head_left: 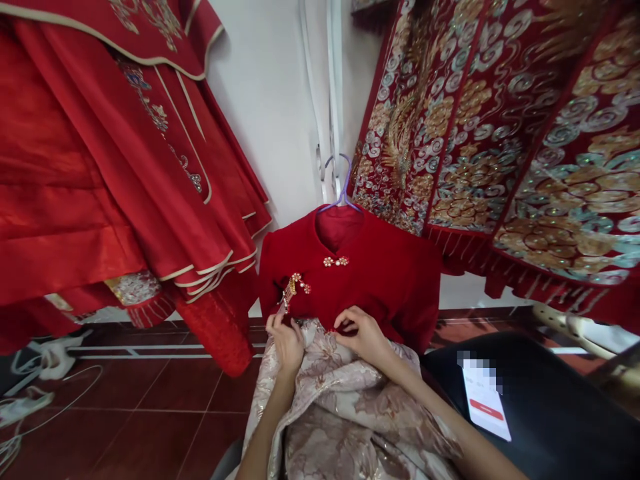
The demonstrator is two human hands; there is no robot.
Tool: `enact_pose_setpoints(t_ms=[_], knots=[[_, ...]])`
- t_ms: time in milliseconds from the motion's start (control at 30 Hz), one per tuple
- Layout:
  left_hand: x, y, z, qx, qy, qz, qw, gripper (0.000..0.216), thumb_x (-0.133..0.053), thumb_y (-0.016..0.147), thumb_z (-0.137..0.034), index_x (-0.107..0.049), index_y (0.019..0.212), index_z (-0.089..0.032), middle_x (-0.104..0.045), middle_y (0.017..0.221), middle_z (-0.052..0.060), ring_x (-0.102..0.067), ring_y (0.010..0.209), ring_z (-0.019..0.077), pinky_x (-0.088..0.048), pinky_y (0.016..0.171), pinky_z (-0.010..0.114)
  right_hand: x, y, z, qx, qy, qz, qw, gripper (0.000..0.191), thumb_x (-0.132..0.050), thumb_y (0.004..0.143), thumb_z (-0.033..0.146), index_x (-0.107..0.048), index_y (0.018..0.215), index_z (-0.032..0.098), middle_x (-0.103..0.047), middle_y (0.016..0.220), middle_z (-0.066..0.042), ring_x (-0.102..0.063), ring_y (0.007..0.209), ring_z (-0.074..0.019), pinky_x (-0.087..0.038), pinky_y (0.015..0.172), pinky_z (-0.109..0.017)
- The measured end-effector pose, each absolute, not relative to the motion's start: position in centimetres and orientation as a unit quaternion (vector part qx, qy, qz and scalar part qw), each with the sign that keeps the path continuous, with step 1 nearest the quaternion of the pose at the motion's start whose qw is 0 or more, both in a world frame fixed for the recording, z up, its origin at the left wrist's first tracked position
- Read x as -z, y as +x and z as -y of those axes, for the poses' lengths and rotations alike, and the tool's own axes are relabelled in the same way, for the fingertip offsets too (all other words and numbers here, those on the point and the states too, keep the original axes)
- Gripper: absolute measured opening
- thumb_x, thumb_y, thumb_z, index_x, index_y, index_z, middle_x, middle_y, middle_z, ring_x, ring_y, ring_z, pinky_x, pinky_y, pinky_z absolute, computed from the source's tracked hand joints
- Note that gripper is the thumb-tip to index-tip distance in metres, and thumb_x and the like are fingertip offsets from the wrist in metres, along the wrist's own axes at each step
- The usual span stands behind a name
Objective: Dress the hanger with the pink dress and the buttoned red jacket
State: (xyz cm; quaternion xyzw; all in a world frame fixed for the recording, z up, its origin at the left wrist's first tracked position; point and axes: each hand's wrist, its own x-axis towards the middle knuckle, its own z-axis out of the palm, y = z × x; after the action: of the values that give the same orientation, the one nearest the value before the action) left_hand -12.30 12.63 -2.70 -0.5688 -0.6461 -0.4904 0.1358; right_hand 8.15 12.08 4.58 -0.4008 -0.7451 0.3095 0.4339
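A red velvet top [380, 280] hangs on a purple hanger [343, 190] against the white wall. It has a pearl knot button [335, 261] at the collar and a gold tasselled clasp [294, 288] on its left side. A beige floral brocade fabric [345, 413] is draped below it and over my forearms. My left hand [286, 341] pinches the brocade's top edge just under the clasp. My right hand [361, 333] pinches the seam where the brocade meets the red velvet, fingers closed.
Red satin garments [110, 180] hang at the left. An embroidered red and gold skirt [500, 133] hangs at the right. A black surface [560, 413] with a white card [484, 400] lies at the lower right. White cables [35, 393] trail on the red tiled floor.
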Motion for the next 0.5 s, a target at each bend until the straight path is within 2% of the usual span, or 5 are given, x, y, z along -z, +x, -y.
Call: enact_pose_setpoints(t_ms=[100,167,267,367,500], knots=[[2.9,-12.7,-12.4,0.497,-0.561,0.648,0.137,0.019,-0.043,0.087,-0.019,-0.046,0.103,-0.01,-0.044,0.111,0.02,-0.052,0.104,0.03,-0.049,0.08,0.046,-5.4,8.2,-11.7,-0.368,-0.385,0.728,0.432,0.008,-0.066,0.07,0.016,-0.064,0.077,0.019,-0.062,0.082,-0.001,-0.061,0.076,-0.0142,-0.051,0.07,-0.024],[3.0,-13.0,-12.3,0.457,-0.606,0.641,0.112,0.013,-0.044,0.085,-0.018,-0.049,0.097,-0.014,-0.051,0.102,0.015,-0.054,0.097,0.0284,-0.048,0.081,0.046,-5.7,8.3,-11.6,-0.408,-0.369,0.719,0.425,0.006,-0.066,0.071,0.019,-0.062,0.077,0.018,-0.064,0.078,0.0,-0.062,0.077,-0.0145,-0.05,0.07,-0.025],[3.3,-13.5,-12.3,0.429,-0.631,0.641,0.082,0.015,-0.041,0.087,-0.018,-0.051,0.099,-0.019,-0.059,0.096,0.011,-0.057,0.095,0.0267,-0.046,0.085,0.045,-5.9,8.4,-11.7,-0.461,-0.347,0.707,0.409,0.01,-0.067,0.072,0.023,-0.06,0.076,0.017,-0.064,0.074,0.0,-0.061,0.071,-0.0136,-0.048,0.067,-0.024],[3.5,-14.3,-12.4,0.461,-0.591,0.661,0.048,0.019,-0.036,0.093,-0.028,-0.053,0.097,-0.019,-0.064,0.094,0.01,-0.06,0.09,0.0254,-0.046,0.082,0.042,-5.8,8.7,-12.0,-0.493,-0.337,0.695,0.401,0.015,-0.069,0.072,0.026,-0.059,0.077,0.016,-0.064,0.073,-0.001,-0.06,0.068,-0.013,-0.046,0.065,-0.024],[1.0,-14.6,-11.1,0.485,-0.596,0.64,-0.02,0.023,-0.037,0.093,-0.036,-0.054,0.093,-0.02,-0.066,0.095,0.008,-0.063,0.089,0.0231,-0.047,0.08,0.035,-5.6,8.9,-12.3,-0.498,-0.337,0.685,0.41,0.02,-0.069,0.073,0.031,-0.06,0.081,0.016,-0.065,0.076,-0.003,-0.061,0.07,-0.0141,-0.046,0.066,-0.026]])
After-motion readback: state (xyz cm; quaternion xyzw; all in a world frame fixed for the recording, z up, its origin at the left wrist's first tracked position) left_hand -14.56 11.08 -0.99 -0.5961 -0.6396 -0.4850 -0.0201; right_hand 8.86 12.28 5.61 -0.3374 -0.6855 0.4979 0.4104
